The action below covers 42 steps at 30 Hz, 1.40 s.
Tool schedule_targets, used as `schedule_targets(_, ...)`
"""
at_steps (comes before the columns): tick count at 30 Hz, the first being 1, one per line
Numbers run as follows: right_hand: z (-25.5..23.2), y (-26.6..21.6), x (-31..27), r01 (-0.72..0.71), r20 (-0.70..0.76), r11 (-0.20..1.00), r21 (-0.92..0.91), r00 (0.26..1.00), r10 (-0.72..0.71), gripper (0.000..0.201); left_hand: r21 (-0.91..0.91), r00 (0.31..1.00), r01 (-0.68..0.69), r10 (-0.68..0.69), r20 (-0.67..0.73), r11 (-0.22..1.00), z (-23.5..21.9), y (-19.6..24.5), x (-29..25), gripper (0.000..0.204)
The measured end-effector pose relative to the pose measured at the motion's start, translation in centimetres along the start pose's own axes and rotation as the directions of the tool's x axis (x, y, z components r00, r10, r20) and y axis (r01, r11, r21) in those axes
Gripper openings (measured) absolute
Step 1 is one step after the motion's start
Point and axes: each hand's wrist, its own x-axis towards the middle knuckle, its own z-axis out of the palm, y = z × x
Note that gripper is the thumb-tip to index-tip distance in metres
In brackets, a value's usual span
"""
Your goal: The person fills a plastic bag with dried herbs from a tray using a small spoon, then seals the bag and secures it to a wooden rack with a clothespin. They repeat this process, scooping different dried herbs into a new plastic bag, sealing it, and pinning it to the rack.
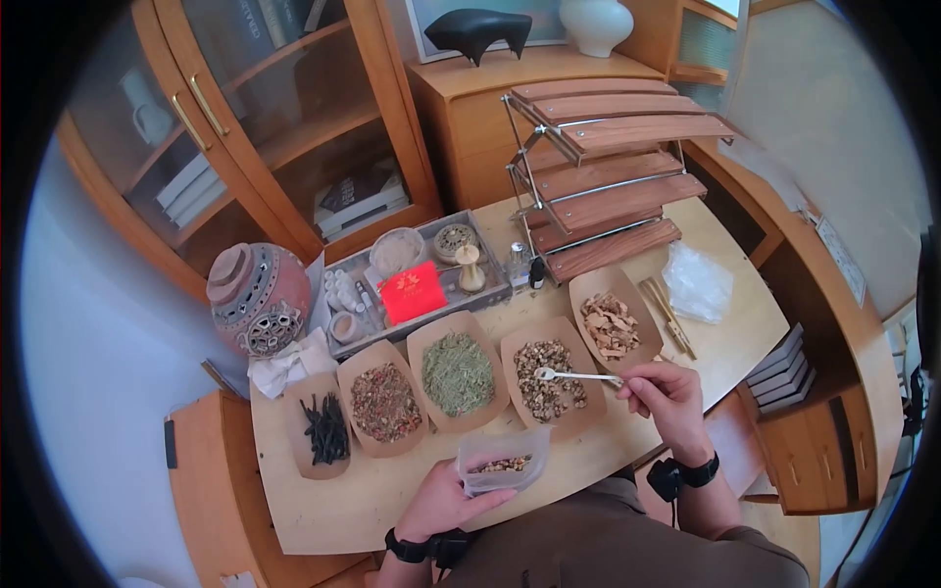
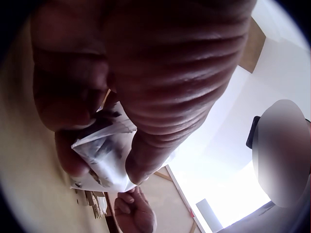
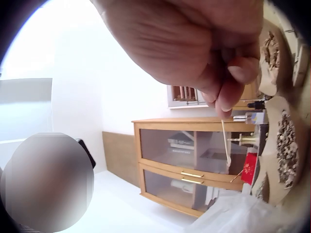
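In the head view my left hand [image 1: 439, 502] holds a small translucent pouch [image 1: 502, 453] by its side, near the table's front edge. Pieces of dried herb lie inside, seen through its open mouth. The left wrist view shows thumb and fingers on either side of the pouch [image 2: 114, 167]. My right hand [image 1: 668, 402] pinches the handle end of a slim, pale spoon [image 1: 588, 376]. The spoon's bowl overlaps the paper tray [image 1: 559, 423] of brown dried chunks [image 1: 569, 400]. In the right wrist view the spoon [image 3: 225, 141] points away from the fingertips.
Other paper trays hold black strips [image 1: 327, 431], a reddish mix [image 1: 386, 404], green herb [image 1: 457, 374] and tan chips [image 1: 610, 325]. Behind them stand a grey tray [image 1: 500, 294] with a red packet [image 1: 412, 292], a clay jar [image 1: 257, 299] and a wooden rack [image 1: 618, 186]. Clear bags [image 1: 699, 281] lie right.
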Motion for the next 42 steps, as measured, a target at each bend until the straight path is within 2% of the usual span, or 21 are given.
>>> schedule_targets(2, 0.7, -1.8, -1.1, 0.003, 0.03, 1.0, 0.007, 1.0, -0.003, 0.018, 0.008, 1.0, 0.029, -0.029, 0.008, 1.0, 0.1, -0.2, 0.1, 0.052)
schedule_targets(4, 1.2, -3.2, -2.0, 0.252, 0.214, 0.956, -0.147, 0.952, -0.218, 0.019, 0.018, 0.999, 0.045, -0.045, 0.024, 0.999, 0.1, 0.0, 0.3, 0.052)
schedule_targets(5, 1.4, -3.8, -2.1, 0.432, 0.326, 0.859, -0.273, 0.882, -0.34, 0.023, 0.016, 1.0, 0.027, -0.027, 0.012, 1.0, 0.2, 0.3, 0.3, 0.052)
schedule_targets(6, 1.7, -4.4, -2.0, 0.43, 0.322, 0.861, -0.272, 0.884, -0.34, 0.023, 0.015, 1.0, 0.007, -0.007, 0.002, 1.0, 0.2, 0.5, 0.4, 0.052)
schedule_targets(8, 2.2, -5.3, -1.8, 0.751, 0.538, 0.509, -0.421, 0.659, -0.526, 0.028, 0.003, 1.0, 0.004, -0.004, 0.008, 1.0, 0.2, 0.7, 0.6, 0.052)
schedule_targets(10, 2.1, -5.2, -1.9, 0.739, 0.502, 0.551, -0.388, 0.671, -0.546, 0.032, -0.009, 1.0, 0.0, 0.0, 0.012, 1.0, 0.2, 0.7, 0.6, 0.052)
schedule_targets(12, 1.2, -5.0, -1.8, 0.628, 0.354, 0.642, -0.44, 0.779, -0.518, 0.032, 0.0, 1.0, 0.011, -0.011, 0.005, 1.0, 0.2, 0.4, 0.5, 0.052)
schedule_targets(13, 0.9, -4.5, -1.9, 0.497, 0.24, 0.72, -0.485, 0.867, -0.437, 0.026, 0.002, 1.0, 0.005, -0.005, 0.014, 1.0, 0.1, 0.2, 0.3, 0.052)
schedule_targets(14, 0.6, -4.1, -1.8, 0.496, 0.231, 0.716, -0.492, 0.867, -0.442, 0.026, 0.024, 1.0, 0.012, -0.012, 0.011, 1.0, 0.0, -0.1, 0.1, 0.053)
schedule_targets(15, 0.3, -3.6, -1.6, 0.329, 0.13, 0.822, -0.466, 0.944, -0.304, 0.023, 0.044, 1.0, 0.019, -0.02, 0.007, 0.999, -0.1, -0.4, 0.0, 0.053)
schedule_targets(16, 0.0, -3.1, -1.5, 0.149, 0.036, 0.897, -0.416, 0.988, -0.148, 0.019, 0.044, 1.0, 0.013, -0.014, 0.016, 0.999, -0.1, -0.7, -0.2, 0.053)
schedule_targets(17, -0.5, -2.3, -1.6, 0.083, 0.022, 0.909, -0.408, 0.996, -0.081, 0.017, 0.028, 1.0, 0.02, -0.02, 0.01, 0.999, -0.2, -1.1, -0.4, 0.052)
schedule_targets(18, -0.5, -2.1, -1.5, 0.083, 0.019, 0.908, -0.411, 0.996, -0.082, 0.017, 0.012, 1.0, 0.028, -0.028, 0.001, 1.0, -0.3, -1.4, -0.6, 0.052)
schedule_targets(20, -0.3, -1.6, -1.4, -0.07, -0.025, 0.9, -0.429, 0.998, 0.066, 0.017, -0.018, 0.999, 0.052, -0.052, 0.01, 0.998, -0.3, -1.5, -0.6, 0.051)
schedule_targets(23, 0.5, 0.4, -0.4, -0.076, -0.075, 0.931, -0.357, 0.996, 0.053, 0.016, -0.039, 0.998, 0.058, -0.057, 0.014, 0.998, -0.4, -1.9, -0.6, 0.051)
schedule_targets(28, 1.6, 2.9, 1.4, -0.025, -0.068, 0.964, -0.264, 0.998, 0.007, 0.016, -0.051, 1.0, 0.027, -0.027, -0.001, 0.998, -0.4, -2.4, -0.7, 0.052)
schedule_targets(31, 1.6, 3.5, 1.9, -0.027, -0.064, 0.979, -0.2, 0.998, 0.014, 0.017, -0.04, 1.0, 0.002, -0.003, -0.019, 0.999, -0.4, -2.5, -0.7, 0.051)
schedule_targets(35, 1.6, 3.2, 1.7, -0.046, -0.083, 0.992, -0.118, 0.996, 0.036, 0.017, -0.033, 0.999, 0.036, -0.037, -0.011, 0.999, -0.5, -2.5, -0.7, 0.05)
schedule_targets(42, 0.6, 3.3, 1.2, -0.034, -0.098, 0.994, -0.108, 0.995, 0.023, 0.018, -0.024, 0.998, 0.063, -0.063, -0.009, 0.998, -0.5, -2.4, -0.7, 0.05)
